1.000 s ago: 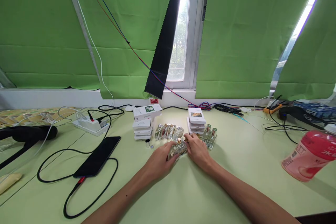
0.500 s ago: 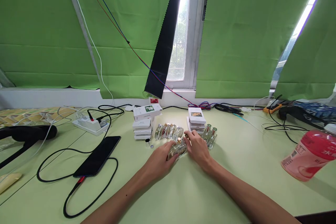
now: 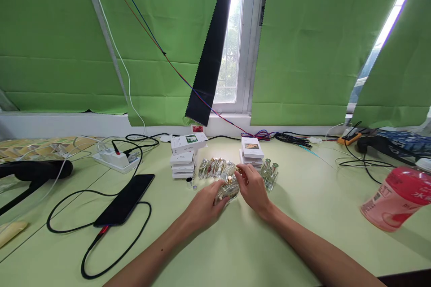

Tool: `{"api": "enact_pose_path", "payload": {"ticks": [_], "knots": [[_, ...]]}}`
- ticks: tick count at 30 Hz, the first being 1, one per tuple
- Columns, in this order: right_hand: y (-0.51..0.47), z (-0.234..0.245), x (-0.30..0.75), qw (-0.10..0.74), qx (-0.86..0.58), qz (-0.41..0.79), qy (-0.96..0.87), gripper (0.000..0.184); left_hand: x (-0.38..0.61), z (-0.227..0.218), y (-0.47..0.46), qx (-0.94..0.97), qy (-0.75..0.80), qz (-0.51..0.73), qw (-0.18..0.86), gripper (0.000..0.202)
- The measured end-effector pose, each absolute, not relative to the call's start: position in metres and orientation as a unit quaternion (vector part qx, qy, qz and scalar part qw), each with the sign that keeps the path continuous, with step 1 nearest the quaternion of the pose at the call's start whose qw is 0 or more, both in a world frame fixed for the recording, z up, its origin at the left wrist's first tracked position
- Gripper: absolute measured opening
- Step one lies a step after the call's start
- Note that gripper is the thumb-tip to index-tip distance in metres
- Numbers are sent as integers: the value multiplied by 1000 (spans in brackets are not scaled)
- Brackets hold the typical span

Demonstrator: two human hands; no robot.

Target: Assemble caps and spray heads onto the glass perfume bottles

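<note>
Item: glass bottle, likely light, slick, breakable, best gripped by body; left hand cupped round it, right hand pinching small gold piece at 1 o'clock

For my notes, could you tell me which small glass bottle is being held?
The gold-capped bottle nearest the camera, in the left hand; the other bottles sit in rows behind it.

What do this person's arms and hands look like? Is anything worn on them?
Both arms are bare as far as the picture shows: no sleeves come into view. The left hand and right hand wear no gloves, and no watch, bracelet or ring is visible. The left forearm has one small mole; the right forearm shows no markings.
</note>
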State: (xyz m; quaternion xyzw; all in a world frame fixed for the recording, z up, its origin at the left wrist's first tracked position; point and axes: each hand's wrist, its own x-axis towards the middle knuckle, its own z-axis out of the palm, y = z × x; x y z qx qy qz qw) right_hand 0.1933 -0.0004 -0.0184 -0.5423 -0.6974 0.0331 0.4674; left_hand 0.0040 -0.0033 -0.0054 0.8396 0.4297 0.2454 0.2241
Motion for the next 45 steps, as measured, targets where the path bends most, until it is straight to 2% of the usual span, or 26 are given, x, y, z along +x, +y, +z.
{"api": "enact_pose_path", "payload": {"ticks": [9, 19, 27, 45], "knots": [[-11, -13, 190, 536, -478, 51, -694, 28, 3, -6, -4, 844, 420, 249, 221, 23], [-3, -21, 190, 553, -421, 12, -719, 19, 4, -6, -4, 844, 421, 250, 220, 21], [0, -22, 190, 526, -430, 42, -733, 19, 3, -9, -3, 844, 420, 247, 224, 24], [-1, -22, 190, 533, -427, 33, -730, 20, 4, -9, -2, 843, 419, 257, 220, 24]]}}
